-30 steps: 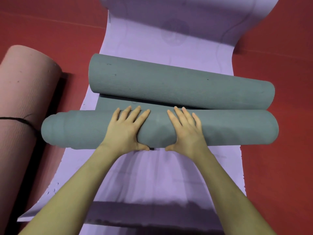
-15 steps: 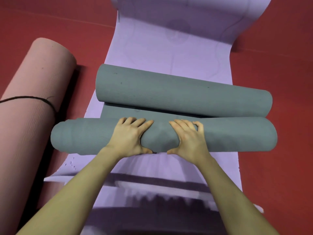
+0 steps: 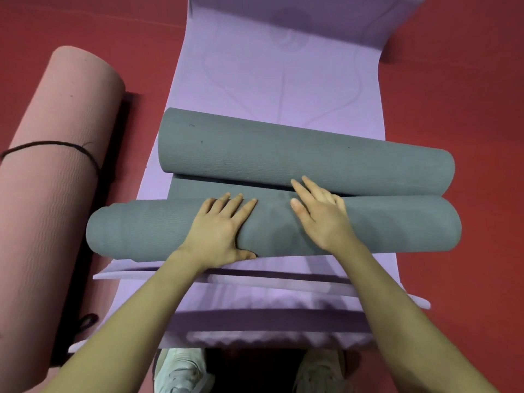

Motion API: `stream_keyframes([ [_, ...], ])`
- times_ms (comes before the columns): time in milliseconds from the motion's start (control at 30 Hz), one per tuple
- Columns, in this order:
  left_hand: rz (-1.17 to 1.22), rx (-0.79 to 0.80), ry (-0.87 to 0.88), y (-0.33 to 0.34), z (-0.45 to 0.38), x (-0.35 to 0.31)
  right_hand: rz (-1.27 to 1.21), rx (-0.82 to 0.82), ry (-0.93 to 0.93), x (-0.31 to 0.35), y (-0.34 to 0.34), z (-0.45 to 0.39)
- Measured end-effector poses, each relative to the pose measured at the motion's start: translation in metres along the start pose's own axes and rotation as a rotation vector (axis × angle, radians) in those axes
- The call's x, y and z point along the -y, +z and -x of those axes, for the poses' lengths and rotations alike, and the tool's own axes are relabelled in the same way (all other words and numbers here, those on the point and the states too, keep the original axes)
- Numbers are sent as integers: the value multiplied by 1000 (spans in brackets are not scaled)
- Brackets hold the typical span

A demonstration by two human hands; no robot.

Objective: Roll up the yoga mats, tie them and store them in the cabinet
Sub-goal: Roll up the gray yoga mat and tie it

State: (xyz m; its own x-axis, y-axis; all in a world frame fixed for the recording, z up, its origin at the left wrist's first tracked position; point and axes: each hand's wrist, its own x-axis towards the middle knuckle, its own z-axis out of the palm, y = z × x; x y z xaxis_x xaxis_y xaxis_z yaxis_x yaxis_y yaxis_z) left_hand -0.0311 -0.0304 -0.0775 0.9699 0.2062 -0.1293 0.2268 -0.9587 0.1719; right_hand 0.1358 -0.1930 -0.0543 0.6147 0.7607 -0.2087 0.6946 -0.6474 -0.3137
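A grey yoga mat lies across a purple mat [image 3: 269, 80] as two rolls. The near grey roll [image 3: 397, 225] lies against the far grey roll [image 3: 283, 154], with a short flat strip of grey between them at the left. My left hand [image 3: 221, 231] rests on the near roll, fingers spread over its top and thumb low on its near side. My right hand [image 3: 320, 217] lies flat on top of the same roll, its fingertips reaching the seam with the far roll. No cabinet is in view.
A rolled pink mat [image 3: 56, 165] lies at the left on the red floor [image 3: 467, 80], tied with a black string [image 3: 51, 143]. The purple mat's near end is folded in layers above my shoes [image 3: 181, 373]. Its far end curls upward.
The near grey roll has turned forward and closed up against the far roll. My right hand slid up over its top, thumb leaving the near side. My left hand stays in its place.
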Motion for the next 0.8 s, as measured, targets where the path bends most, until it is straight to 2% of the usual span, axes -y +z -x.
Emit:
stream_keyframes([
  [200,47,16,-70,-4,-11,-2,189,-57,166,9,11,-32],
  [300,14,78,-85,-7,-11,-5,158,-4,214,9,10,-54],
  [467,-18,-24,-87,-1,-13,-3,148,-105,340,19,13,-72],
  [667,-37,-153,-262,-1,-35,-10,11,-73,303,17,0,-93],
  [800,-12,-193,-372,-3,-62,-10,124,-39,256,9,-1,-103],
])
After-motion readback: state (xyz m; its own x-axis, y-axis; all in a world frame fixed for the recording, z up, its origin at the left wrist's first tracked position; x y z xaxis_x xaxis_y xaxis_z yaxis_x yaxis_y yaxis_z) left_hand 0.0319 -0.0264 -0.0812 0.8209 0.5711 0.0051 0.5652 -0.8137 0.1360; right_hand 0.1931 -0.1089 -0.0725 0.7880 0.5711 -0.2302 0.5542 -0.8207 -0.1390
